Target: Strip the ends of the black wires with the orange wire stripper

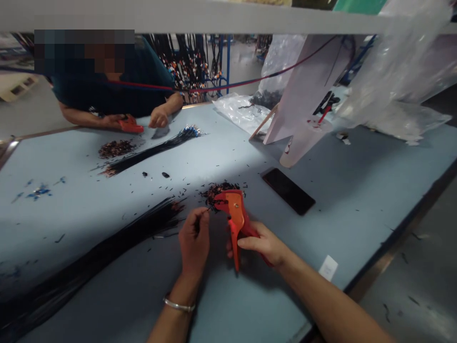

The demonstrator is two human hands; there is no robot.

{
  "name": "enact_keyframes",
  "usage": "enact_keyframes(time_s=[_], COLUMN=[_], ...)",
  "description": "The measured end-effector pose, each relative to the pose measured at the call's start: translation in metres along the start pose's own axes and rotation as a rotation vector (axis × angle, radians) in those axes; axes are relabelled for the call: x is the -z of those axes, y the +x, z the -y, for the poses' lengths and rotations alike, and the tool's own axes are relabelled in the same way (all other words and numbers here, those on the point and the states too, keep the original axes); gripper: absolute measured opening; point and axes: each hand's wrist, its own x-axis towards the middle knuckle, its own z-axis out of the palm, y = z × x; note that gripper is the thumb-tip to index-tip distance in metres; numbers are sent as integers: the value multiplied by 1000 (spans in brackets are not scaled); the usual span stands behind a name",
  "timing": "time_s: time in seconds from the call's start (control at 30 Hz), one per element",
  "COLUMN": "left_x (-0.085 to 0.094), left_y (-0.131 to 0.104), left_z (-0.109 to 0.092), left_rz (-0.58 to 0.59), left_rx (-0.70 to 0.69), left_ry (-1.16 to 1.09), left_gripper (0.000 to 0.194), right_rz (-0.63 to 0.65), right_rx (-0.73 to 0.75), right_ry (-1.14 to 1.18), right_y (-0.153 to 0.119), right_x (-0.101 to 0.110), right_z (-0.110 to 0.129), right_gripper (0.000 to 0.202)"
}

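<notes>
My right hand is wrapped round the handles of a red and orange wire stripper. Its jaws point left, over a pile of dark cut insulation bits with coppery ends. Just left of the jaws, my left hand pinches the end of a thin black wire; most of that wire is hidden by the fingers. A long bundle of black wires lies to the left of my left hand, its reddish ends towards the pile.
Across the table a co-worker's hand holds a red tool, near another wire bundle and scrap pile. A phone lies right of the pile. Behind it stand a white cup and plastic bags. A shelf edge crosses overhead.
</notes>
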Motion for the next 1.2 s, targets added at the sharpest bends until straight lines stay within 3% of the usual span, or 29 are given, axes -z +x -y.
enact_keyframes(time_s=[0.1, 0.2, 0.9, 1.2], left_x=[1, 1, 1, 2], left_y=[0, -1, -1, 0], left_z=[-1, -1, -4, -5], left_rz=[-13, -24, 33, 85], left_rx=[2, 6, -106, -165], left_ry=[65, 88, 149, 116], left_gripper=[17, 16, 18, 19], right_rz=[7, 19, 134, 206], right_rx=[-97, -133, -125, -80], right_ry=[223, 292, 119, 49], right_y=[0, -1, -2, -5], right_x=[-1, -1, 10, 26], right_z=[0, 2, 8, 16], right_gripper=[29, 32, 30, 33])
